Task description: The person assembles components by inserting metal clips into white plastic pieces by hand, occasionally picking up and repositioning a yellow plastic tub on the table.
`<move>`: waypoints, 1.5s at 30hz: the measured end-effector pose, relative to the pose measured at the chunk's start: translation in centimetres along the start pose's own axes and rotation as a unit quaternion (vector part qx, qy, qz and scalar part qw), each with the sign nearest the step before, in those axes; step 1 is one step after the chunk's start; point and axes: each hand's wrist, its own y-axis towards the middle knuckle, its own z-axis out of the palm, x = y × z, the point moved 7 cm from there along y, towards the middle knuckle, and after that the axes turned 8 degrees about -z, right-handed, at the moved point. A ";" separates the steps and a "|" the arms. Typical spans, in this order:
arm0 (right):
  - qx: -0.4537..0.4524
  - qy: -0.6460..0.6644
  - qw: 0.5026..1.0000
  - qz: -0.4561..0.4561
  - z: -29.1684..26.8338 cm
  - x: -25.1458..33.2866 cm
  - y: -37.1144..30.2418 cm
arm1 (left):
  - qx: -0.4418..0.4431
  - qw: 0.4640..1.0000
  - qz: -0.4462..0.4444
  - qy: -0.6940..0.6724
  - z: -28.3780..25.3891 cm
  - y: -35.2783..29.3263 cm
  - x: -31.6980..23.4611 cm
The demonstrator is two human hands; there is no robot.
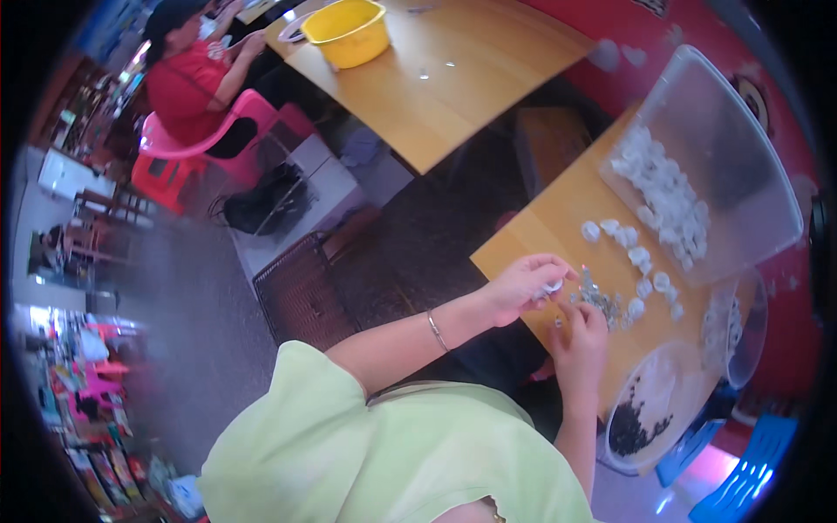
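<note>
My left hand is closed on a small white round piece above the near edge of the wooden table. Close beside it, my right hand has its thumb and fingers pinched together; what they hold is too small to name. A heap of small shiny silvery pieces lies on the tabletop just past my fingers. Beyond the heap, several white round pieces are scattered in a loose line.
A large clear plastic bin holds many white pieces. To the right stand a round tub with black bits and another clear container. A second table bears a yellow basin. A person in red sits at far left.
</note>
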 end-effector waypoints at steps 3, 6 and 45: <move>0.040 -0.017 0.999 0.011 2.2 -0.2 0.0 | -0.011 1.000 0.018 0.015 -0.9 -0.3 -0.8; 0.013 0.017 1.000 0.022 2.6 -1.7 -0.6 | 0.008 1.000 0.013 0.014 -0.9 -0.3 -1.3; -0.172 0.403 0.849 0.295 -4.2 -6.5 -2.2 | 0.039 0.917 0.138 0.372 5.4 1.0 -2.3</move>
